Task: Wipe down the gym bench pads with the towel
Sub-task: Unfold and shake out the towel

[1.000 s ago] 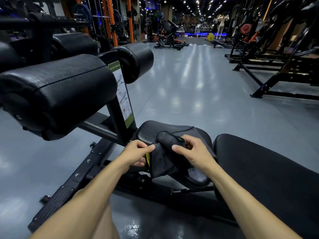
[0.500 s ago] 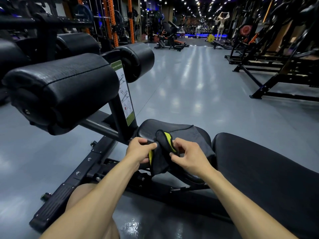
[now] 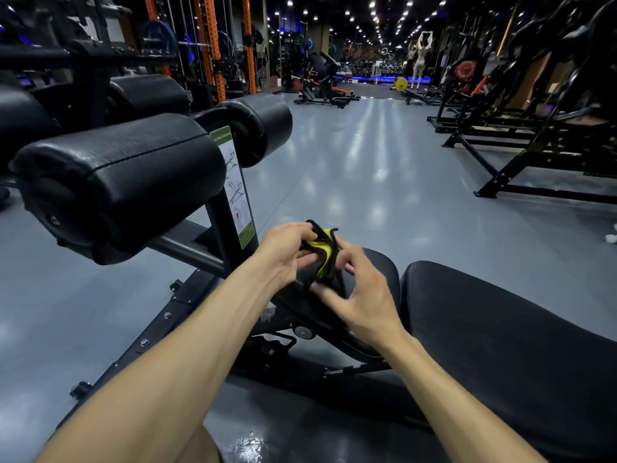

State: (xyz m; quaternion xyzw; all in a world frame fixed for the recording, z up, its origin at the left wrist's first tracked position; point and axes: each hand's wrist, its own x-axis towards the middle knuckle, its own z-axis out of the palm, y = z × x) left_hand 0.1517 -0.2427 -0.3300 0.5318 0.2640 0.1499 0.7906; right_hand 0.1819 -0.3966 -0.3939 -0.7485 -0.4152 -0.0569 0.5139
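My left hand is curled around the towel, fingers pinching its upper edge. My right hand has thumb and fingers closed on the lower part of the same towel, slightly motion-blurred. Towel is bunched up between both hands, black with a yellow-green inner face showing, lifted off the pad, not flat on it. Directly under my hands, the small seat pad, black, mostly hidden by my right hand. At 3 o'clock of it, just beside, with a narrow gap, the long back pad. At 9 to 10 o'clock, the upright post with an instruction sticker, white with green ends. Near roller pad at 10 o'clock, large, black, seam visible. Far roller pad at 11 o'clock on the post's other side. Bench base rail runs to 7 o'clock on grey floor. Orange rack uprights at 11 o'clock, far back. Black machine frames at 2 o'clock.
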